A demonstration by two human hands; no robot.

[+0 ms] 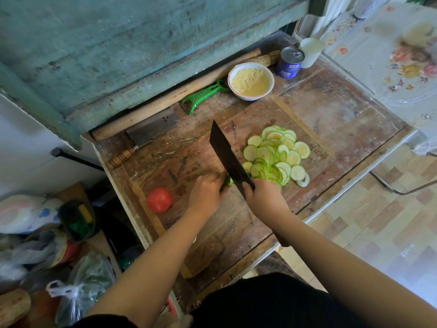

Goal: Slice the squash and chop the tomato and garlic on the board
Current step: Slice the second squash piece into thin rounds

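Head view, step: slicing squash, nearly done; pile of slices [276,157] lying right of the knife [228,157] on the board [212,233].
Left hand [207,192]: curling over the squash stub [227,181].
Right hand [263,194]: gripping the knife handle.
Tomato [159,200]: sitting whole, near left.
Garlic: not visible.
Next: finishing the stub with fingertips tucked back.

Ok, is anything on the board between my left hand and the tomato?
Nothing visible. The round red tomato sits on bare wooden cutting board just left of the left hand, which holds the green squash end.
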